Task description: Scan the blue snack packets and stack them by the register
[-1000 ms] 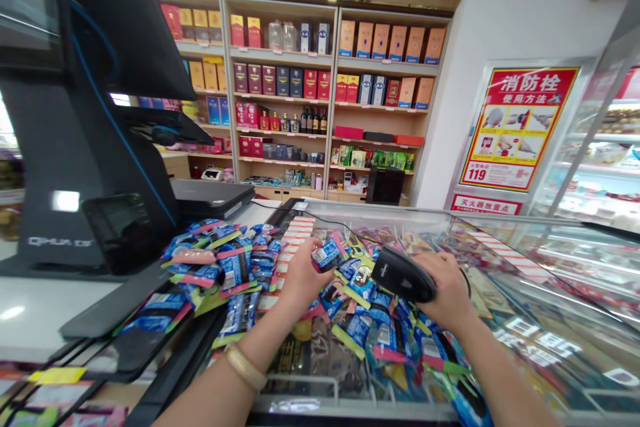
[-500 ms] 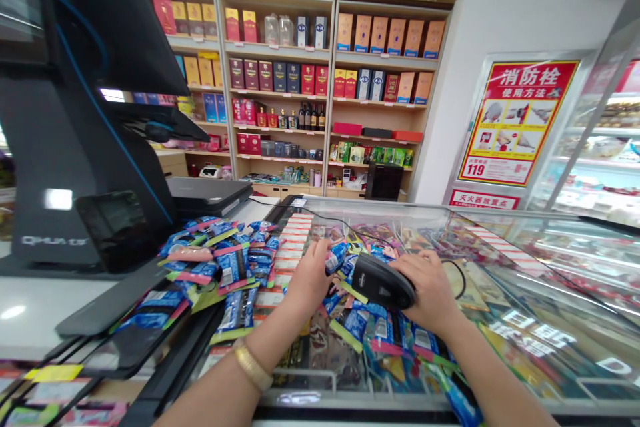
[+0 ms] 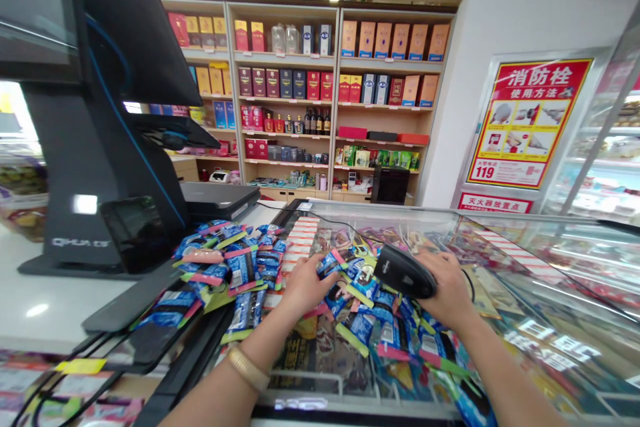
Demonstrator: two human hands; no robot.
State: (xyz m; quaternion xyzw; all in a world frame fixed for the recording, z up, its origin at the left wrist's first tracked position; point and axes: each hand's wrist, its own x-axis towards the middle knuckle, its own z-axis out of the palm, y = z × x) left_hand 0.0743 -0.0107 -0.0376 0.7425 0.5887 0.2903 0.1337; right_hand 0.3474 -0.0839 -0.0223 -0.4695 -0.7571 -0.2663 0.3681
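Note:
My right hand (image 3: 447,285) is wrapped round a black handheld barcode scanner (image 3: 404,273), its head pointing left over the glass. Between the fingers of my left hand (image 3: 309,287) is a small blue snack packet (image 3: 330,263) with a pink edge. Below and between the hands, several more blue packets (image 3: 363,327) with green and pink edges lie spread on the glass top (image 3: 430,213) of a display case. To the left, a heap of the same packets (image 3: 243,263) rests beside the counter's edge.
A dark checkout terminal (image 3: 100,193) stands on the white counter (image 3: 45,320) at left, with a flat black device (image 3: 220,197) behind it. A thin cable (image 3: 325,215) crosses the glass. Shelves of boxed goods (image 3: 285,83) and a red wall sign (image 3: 531,127) are farther back.
The scanner in my right hand has moved right, away from the packet in my left hand. My left hand has shifted slightly left. The whole view has also shifted a little.

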